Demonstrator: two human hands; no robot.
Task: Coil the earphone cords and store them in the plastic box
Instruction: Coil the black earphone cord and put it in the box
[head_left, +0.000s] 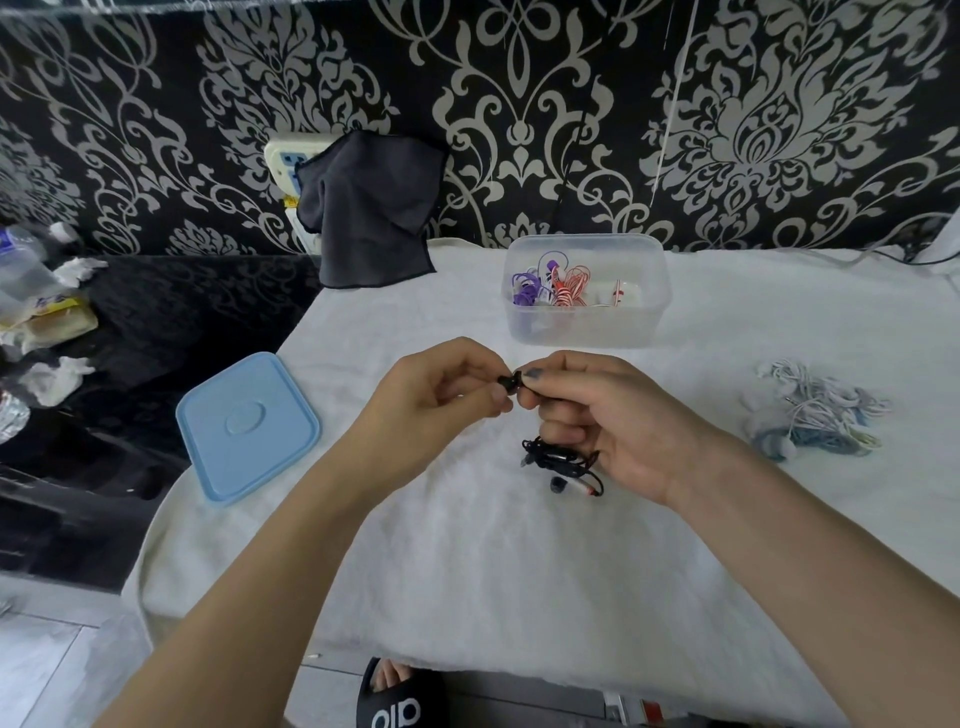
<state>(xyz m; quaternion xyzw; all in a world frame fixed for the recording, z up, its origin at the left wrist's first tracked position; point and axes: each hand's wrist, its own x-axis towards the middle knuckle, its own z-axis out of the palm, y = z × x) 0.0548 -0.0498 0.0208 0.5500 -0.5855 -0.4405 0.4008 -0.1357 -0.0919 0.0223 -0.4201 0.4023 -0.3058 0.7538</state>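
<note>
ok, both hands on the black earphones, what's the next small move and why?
Probably keep winding: the left hand and right hand pinch a black earbud between them, while the rest of the black earphone cord hangs in a loose tangle, not ready for the clear plastic box.

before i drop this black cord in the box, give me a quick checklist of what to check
1. Box open: ok, the blue lid lies apart on the cloth.
2. Room in box: ok, purple and red cords fill only part of it.
3. Black cord coiled: not ok, it hangs in a loose bundle, one earbud dangling.
4. Grip: ok, left hand and right hand both pinch the cord's top end.
5. Path to box: ok, nothing lies between hands and box.
6. White cords done: not ok, tangled at right.
</note>
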